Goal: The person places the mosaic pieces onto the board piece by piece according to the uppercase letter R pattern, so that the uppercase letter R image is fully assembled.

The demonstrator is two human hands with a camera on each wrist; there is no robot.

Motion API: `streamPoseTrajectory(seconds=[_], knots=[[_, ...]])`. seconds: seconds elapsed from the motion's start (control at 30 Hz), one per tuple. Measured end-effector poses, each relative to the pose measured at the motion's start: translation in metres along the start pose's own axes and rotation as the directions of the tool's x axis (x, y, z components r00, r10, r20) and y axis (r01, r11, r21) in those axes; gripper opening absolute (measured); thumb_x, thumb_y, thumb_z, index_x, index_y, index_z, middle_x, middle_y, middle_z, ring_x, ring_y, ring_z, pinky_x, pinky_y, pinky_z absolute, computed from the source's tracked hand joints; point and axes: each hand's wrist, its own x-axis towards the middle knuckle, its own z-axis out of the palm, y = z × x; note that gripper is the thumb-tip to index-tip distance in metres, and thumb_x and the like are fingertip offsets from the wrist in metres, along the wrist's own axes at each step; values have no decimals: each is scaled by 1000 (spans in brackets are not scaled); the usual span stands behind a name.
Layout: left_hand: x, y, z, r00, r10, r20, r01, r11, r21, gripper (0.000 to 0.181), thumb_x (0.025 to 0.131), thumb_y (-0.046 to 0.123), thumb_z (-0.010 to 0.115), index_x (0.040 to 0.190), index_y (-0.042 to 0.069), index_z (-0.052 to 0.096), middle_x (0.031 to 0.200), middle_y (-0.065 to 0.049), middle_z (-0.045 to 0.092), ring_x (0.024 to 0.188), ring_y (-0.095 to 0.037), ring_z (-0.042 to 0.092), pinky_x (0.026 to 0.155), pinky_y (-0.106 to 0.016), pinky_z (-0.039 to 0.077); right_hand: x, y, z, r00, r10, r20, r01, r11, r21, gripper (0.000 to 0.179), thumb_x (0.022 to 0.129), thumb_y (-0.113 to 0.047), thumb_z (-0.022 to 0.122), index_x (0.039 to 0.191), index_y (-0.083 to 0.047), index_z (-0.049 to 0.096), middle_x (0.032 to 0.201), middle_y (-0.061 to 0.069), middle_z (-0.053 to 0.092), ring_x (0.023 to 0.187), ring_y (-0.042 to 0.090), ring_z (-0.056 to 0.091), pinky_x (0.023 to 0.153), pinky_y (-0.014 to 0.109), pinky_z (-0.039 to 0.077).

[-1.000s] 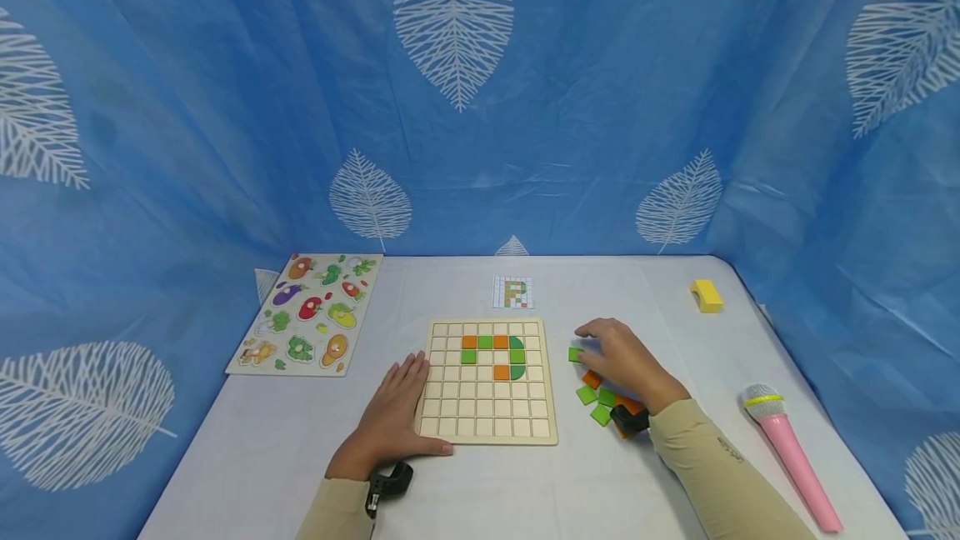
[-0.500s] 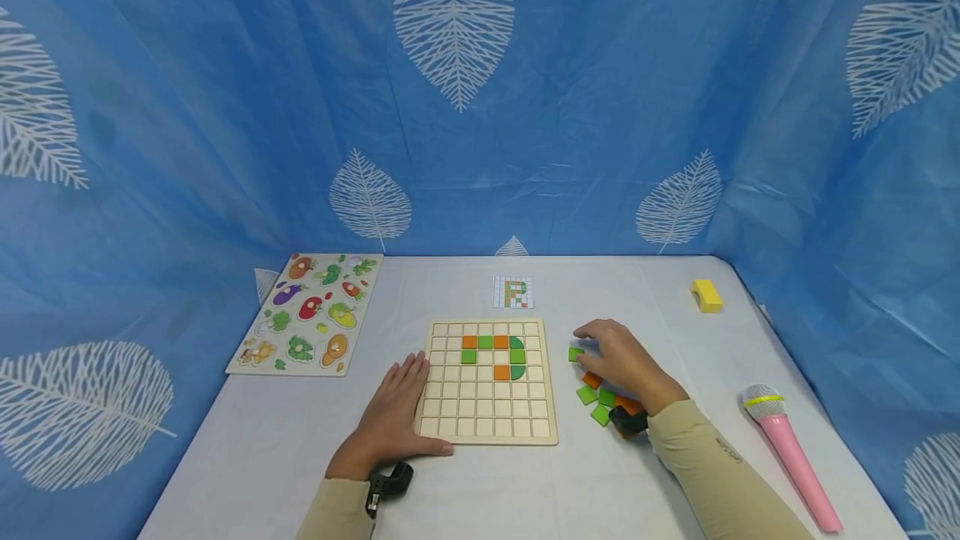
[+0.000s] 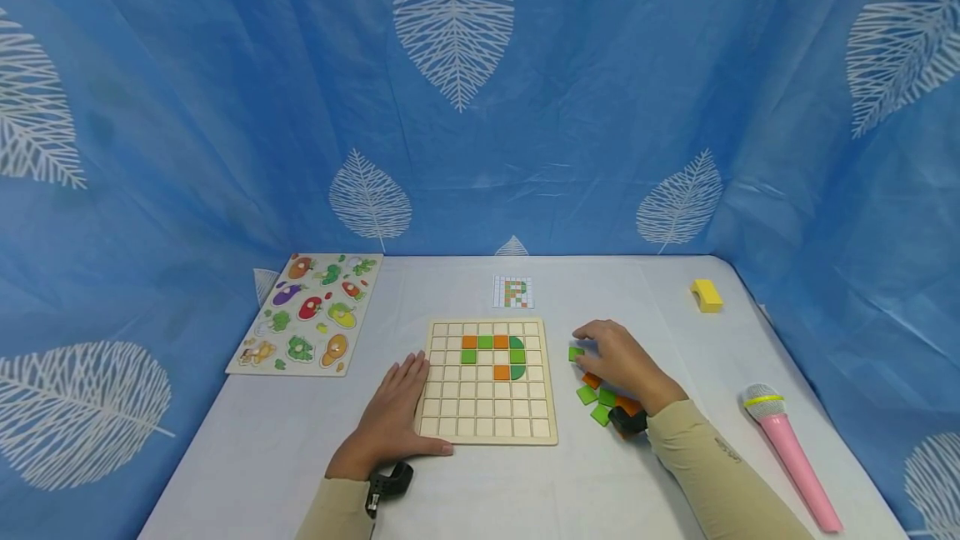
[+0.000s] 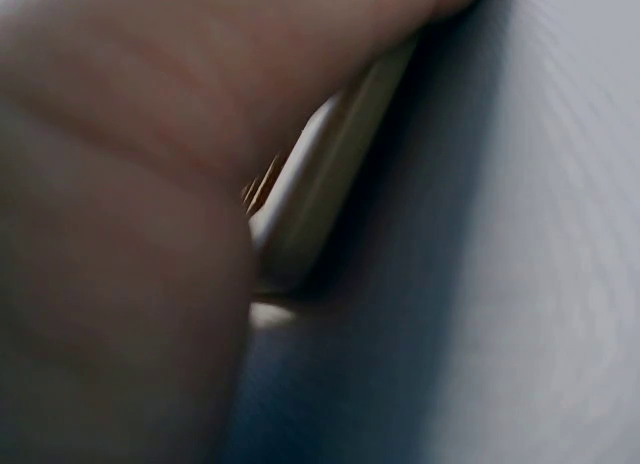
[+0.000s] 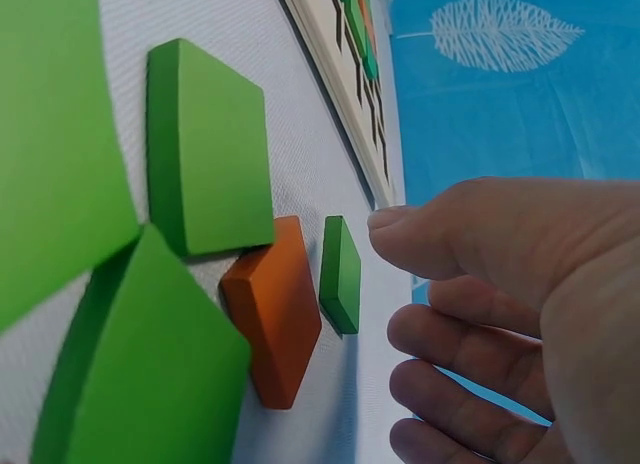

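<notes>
A wooden grid board lies flat on the table, with several orange and green squares and rounded dark green pieces set in its upper cells. My left hand rests along its left side, fingers straight, thumb at the lower left corner. In the left wrist view, skin covers most of the board's edge. To the right of the board, my right hand hovers by a green square tile, holding nothing. The thumb and relaxed fingers stand apart from that tile in the right wrist view. An orange tile lies beside it.
More green tiles and orange tiles lie loosely piled under the right wrist. A small pattern card is behind the board. A vegetable puzzle sits back left, a yellow block back right, and a pink microphone at right.
My right hand has shifted very slightly to the left beside the green tile. The left hand and the board have stayed in place.
</notes>
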Motion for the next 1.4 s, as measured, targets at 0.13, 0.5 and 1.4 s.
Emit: streamPoseTrajectory(seconds=[0.13,0.5,1.4], knots=[[0,0,0,1000,-1,2,1,1000,0,149,60,92,74,165,-2,26,171,-15,23,159,-30,13,126,-49,11,0,0,0,1000,-2,5,2,1000,3,40,91,-14,84,126,0,73,127,13,69,124,36,61,105,55,49],[0,0,0,1000,-3,-2,3,1000,-2,149,60,92,75,165,-3,26,171,-15,24,159,-30,13,126,-50,11,0,0,2,1000,21,17,-21,1000,-1,42,91,-16,85,127,1,73,127,13,70,123,36,61,105,55,50],[1,-1,2,1000,-9,4,9,1000,1,148,60,92,75,165,-1,27,172,-14,23,159,-30,13,126,-50,12,2,0,9,999,15,37,-14,999,-32,38,88,-11,87,123,0,74,123,11,71,121,36,62,106,55,49]])
